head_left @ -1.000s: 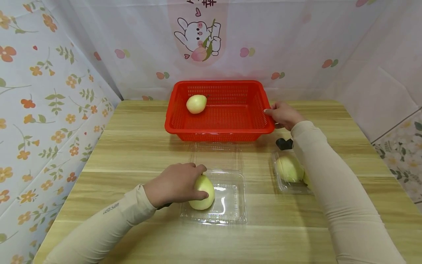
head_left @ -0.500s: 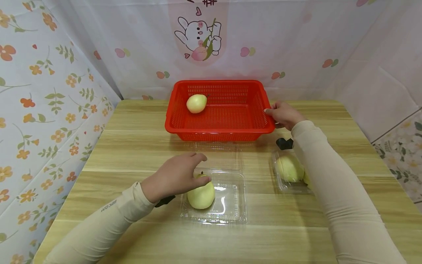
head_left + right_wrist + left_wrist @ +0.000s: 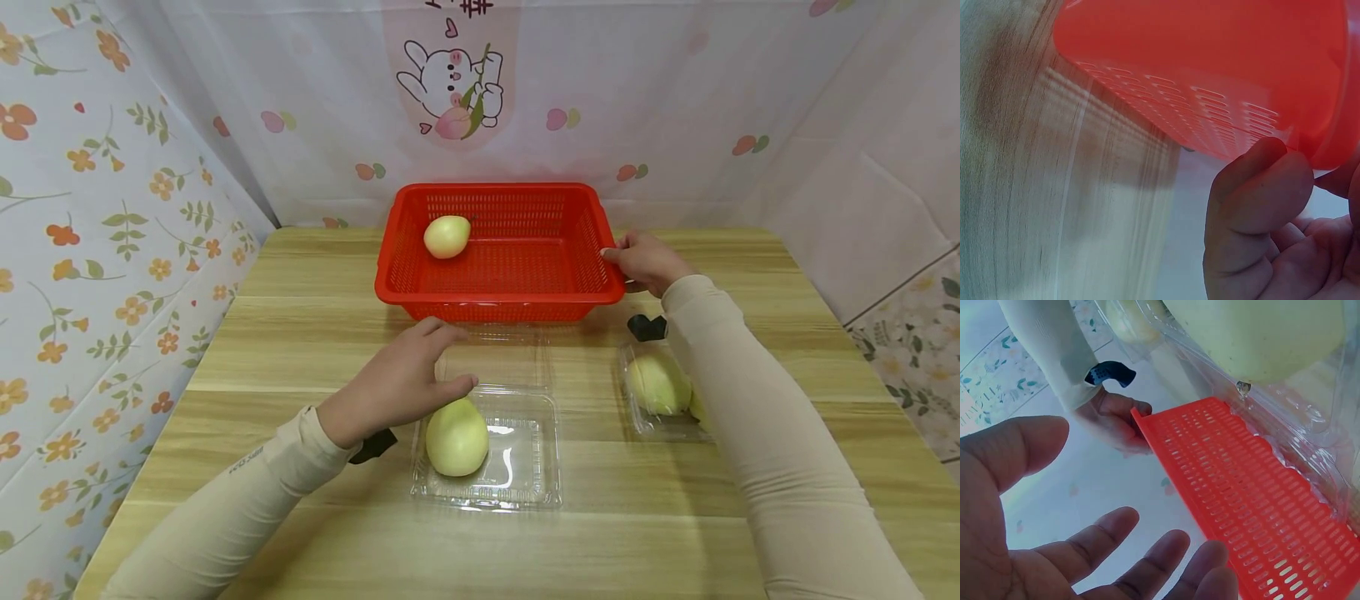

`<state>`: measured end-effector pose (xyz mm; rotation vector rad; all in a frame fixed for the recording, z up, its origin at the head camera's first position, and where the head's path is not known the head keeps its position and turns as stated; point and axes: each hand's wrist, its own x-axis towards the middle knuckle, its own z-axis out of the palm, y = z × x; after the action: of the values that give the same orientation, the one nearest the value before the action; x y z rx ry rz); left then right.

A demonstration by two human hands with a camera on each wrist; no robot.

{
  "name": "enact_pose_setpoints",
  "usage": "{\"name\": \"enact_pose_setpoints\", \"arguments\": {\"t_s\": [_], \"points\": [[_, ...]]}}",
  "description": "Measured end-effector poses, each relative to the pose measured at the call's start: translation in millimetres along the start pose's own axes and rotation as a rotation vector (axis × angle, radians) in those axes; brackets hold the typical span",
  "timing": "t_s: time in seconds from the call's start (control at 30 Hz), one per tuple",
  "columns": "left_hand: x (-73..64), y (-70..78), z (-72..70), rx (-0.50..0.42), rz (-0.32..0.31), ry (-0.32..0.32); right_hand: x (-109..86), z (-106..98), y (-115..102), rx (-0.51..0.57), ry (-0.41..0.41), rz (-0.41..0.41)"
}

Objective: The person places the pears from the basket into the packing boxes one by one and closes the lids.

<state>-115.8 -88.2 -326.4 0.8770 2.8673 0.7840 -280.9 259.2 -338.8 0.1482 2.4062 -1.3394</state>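
Note:
In the head view a pale yellow-green pear [image 3: 457, 440] sits in the left half of a clear plastic clamshell box [image 3: 517, 450], whose lid lies folded back toward the basket. Above and behind that pear hovers my left hand [image 3: 397, 375], fingers spread and holding nothing; the left wrist view shows the bare palm side too. My right hand [image 3: 651, 260] grips the right rim of a red plastic basket [image 3: 501, 310], its thumb on top and fingers curled beneath, as the right wrist view shows. Another pear [image 3: 447, 237] lies inside the basket at its back left.
Right of the open box stands a second clear box [image 3: 633, 412] holding pears [image 3: 660, 382], partly hidden under the right forearm. All of it rests on a wooden table [image 3: 315, 533]. Patterned cloth [image 3: 315, 108] hangs behind the table and on its left.
My left hand has let go of the pear in the open box and risen away from it, toward the basket. The right hand keeps its grip on the rim.

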Motion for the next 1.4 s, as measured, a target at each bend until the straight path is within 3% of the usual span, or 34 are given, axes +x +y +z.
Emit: {"name": "enact_pose_setpoints", "arguments": {"t_s": [0.67,0.97,1.17,1.4], "points": [[12.0,-4.8,-15.5,-0.014,-0.007,0.017,-1.3,0,0,0.009,-0.004,0.000],[26.2,-6.9,-27.9,-0.011,-0.007,0.053,-0.4,0,1,0.011,0.001,-0.003],[38.9,-9.8,-38.0,-0.010,-0.046,0.036,-0.6,0,1,0.004,0.000,-0.010],[52.3,-12.2,-48.7,-0.034,-0.033,0.030,-0.6,0,1,-0.008,0.003,-0.008]]}}
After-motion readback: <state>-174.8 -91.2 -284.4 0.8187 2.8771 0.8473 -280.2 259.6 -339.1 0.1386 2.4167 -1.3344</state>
